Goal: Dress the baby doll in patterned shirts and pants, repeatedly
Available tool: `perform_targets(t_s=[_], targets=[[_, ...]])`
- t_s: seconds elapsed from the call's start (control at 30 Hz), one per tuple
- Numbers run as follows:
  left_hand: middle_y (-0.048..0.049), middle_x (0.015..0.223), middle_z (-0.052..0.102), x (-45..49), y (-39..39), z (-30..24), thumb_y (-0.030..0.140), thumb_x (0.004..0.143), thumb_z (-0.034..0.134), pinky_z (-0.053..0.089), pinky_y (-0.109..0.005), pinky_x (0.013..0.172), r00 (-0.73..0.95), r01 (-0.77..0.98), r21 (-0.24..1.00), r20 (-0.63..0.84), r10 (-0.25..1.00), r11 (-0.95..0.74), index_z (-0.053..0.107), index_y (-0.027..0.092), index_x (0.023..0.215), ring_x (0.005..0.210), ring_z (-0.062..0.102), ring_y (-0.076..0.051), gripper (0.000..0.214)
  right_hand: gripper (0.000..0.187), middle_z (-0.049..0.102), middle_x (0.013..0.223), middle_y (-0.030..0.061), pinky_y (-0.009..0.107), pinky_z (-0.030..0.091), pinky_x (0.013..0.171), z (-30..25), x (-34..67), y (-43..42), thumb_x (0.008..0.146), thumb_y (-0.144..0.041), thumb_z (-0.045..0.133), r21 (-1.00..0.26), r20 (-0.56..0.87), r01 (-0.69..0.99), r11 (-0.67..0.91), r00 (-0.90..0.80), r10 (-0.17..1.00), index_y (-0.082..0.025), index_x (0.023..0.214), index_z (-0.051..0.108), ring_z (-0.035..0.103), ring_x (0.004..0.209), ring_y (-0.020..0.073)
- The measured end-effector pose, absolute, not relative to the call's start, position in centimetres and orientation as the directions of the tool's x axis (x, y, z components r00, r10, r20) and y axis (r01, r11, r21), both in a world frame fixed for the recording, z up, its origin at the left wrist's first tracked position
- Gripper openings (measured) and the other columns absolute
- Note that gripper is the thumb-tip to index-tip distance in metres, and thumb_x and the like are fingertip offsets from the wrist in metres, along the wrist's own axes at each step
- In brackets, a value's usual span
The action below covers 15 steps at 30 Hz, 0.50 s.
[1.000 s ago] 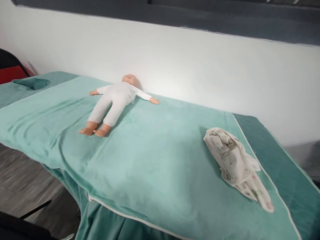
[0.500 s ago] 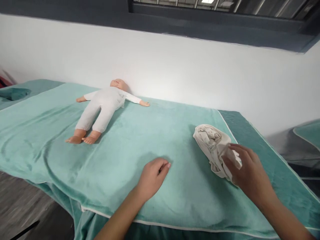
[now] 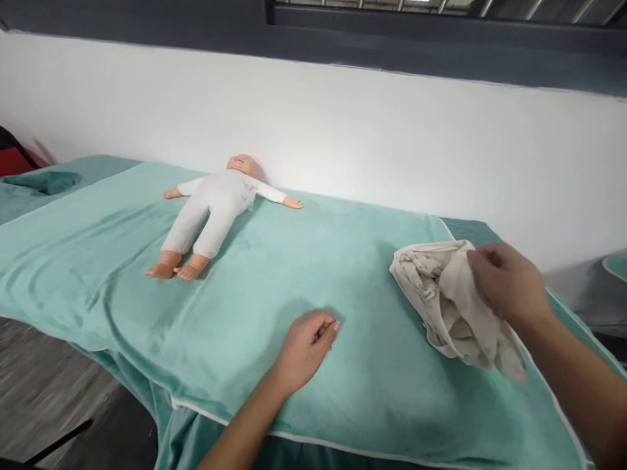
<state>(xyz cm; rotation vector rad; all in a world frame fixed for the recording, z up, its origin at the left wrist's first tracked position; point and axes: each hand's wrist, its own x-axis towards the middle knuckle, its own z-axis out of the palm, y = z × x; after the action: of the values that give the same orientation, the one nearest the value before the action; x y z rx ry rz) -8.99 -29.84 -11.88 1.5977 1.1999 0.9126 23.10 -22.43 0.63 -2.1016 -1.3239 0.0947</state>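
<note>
My right hand (image 3: 509, 281) pinches the edge of a crumpled off-white cloth (image 3: 455, 300) and holds part of it up off the green blanket (image 3: 343, 261). The cloth has a faint print, and its left part rests in a loose bundle on the blanket; whether it is a garment I cannot tell. My left hand (image 3: 308, 349) is closed over the middle of the blanket, its fingertips together, with nothing visible in them. A baby doll (image 3: 215, 202) in a white body suit lies on its back at the left, arms spread, away from both hands.
The blanket covers a table whose front edge hangs down in folds. Behind it stands a white wall (image 3: 343, 130) under a dark window frame (image 3: 343, 46). At the far left lie a folded green cloth (image 3: 44, 183) and a red and black item (image 3: 14, 156).
My right hand has lifted and moved right, drawing the off-white cloth's edge up and spreading it wider. My left hand stays nearly in place. The view has turned slightly.
</note>
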Motion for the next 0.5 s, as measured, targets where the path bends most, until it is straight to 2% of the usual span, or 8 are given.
perform_targets(t_s=[0.1, 0.23, 0.37, 0.5], targets=[[0.0024, 0.064, 0.055, -9.0, -29.8, -12.0, 0.040, 0.099, 0.048, 0.036, -0.025, 0.063, 0.263, 0.297, 0.946, 0.047, 0.964, -0.127, 0.053, 0.019, 0.071, 0.062, 0.049, -0.012, 0.035, 0.003, 0.063, 0.078, 0.0021, 0.035, 0.041, 0.073, 2.6, 22.4, -21.8, 0.083, -0.027, 0.063, -0.613, 0.354, 0.753, -0.241, 0.534, 0.768, -0.024, 0.083, 0.062, 0.054, 0.071, 0.0184], [0.0026, 0.064, 0.053, -8.9, -29.8, -12.1, 0.041, 0.099, 0.048, 0.034, -0.026, 0.063, 0.258, 0.303, 0.943, 0.054, 0.965, -0.133, 0.052, 0.019, 0.072, 0.063, 0.047, -0.012, 0.035, 0.002, 0.062, 0.082, 0.0026, 0.034, 0.042, 0.078, 4.9, 21.7, -20.7, 0.083, -0.023, 0.064, -0.625, 0.499, 0.770, -0.128, 0.521, 0.693, -0.022, 0.085, 0.062, 0.052, 0.072, 0.0151], [0.0025, 0.065, 0.053, -8.9, -29.9, -12.1, 0.040, 0.099, 0.047, 0.034, -0.027, 0.063, 0.253, 0.315, 0.938, 0.062, 0.965, -0.143, 0.052, 0.019, 0.072, 0.063, 0.046, -0.012, 0.035, 0.006, 0.062, 0.082, 0.0030, 0.031, 0.043, 0.070, 6.2, 21.5, -19.7, 0.083, -0.022, 0.066, -0.650, 0.611, 0.760, 0.015, 0.511, 0.604, -0.019, 0.088, 0.065, 0.052, 0.069, 0.0125], [0.0022, 0.066, 0.053, -8.9, -29.8, -12.3, 0.041, 0.100, 0.046, 0.034, -0.027, 0.064, 0.256, 0.329, 0.929, 0.086, 0.963, -0.171, 0.053, 0.019, 0.072, 0.064, 0.047, -0.012, 0.036, 0.014, 0.063, 0.082, 0.0053, 0.030, 0.043, 0.064, 7.1, 21.0, -19.7, 0.086, -0.024, 0.066, -0.594, 0.734, 0.793, 0.133, 0.466, 0.494, -0.015, 0.095, 0.069, 0.054, 0.068, 0.0118]])
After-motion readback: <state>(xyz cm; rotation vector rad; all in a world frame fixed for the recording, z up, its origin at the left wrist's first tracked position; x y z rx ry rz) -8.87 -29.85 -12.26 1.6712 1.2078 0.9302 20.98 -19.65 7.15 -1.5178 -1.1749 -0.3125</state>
